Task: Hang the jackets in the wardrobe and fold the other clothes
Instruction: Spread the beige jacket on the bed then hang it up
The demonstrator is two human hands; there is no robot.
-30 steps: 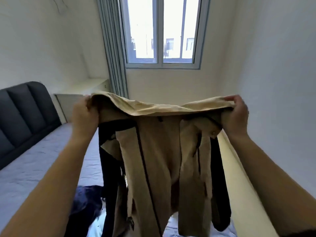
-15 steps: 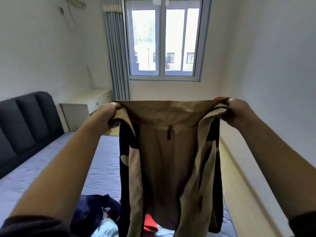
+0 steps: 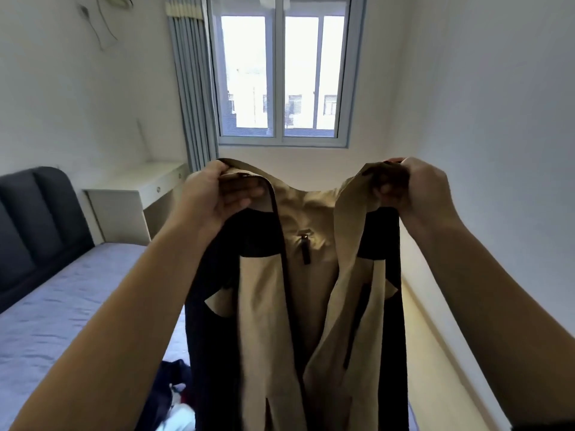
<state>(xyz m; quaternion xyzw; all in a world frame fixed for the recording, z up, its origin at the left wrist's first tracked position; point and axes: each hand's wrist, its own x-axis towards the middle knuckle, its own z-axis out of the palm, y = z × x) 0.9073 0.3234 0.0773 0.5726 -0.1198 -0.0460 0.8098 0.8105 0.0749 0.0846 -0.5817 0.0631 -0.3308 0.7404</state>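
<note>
Tan cloth with dark navy panels makes up the jacket (image 3: 273, 306), which hangs open in the air in front of the person, above the bed (image 3: 62, 306). The left hand (image 3: 214, 194) has its fingers curled round the jacket's top edge on one side, and the right hand (image 3: 413, 188) pinches the top edge on the other side, so the collar sags between them. A small zip pull (image 3: 305, 248) shows on the inner back. Below, a heap of clothes (image 3: 174, 396) lies on the grey-blue bedcover. Behind stand a window (image 3: 280, 79), a grey curtain (image 3: 193, 88), a white desk (image 3: 130, 200) and a dark padded headboard (image 3: 34, 219).
</note>
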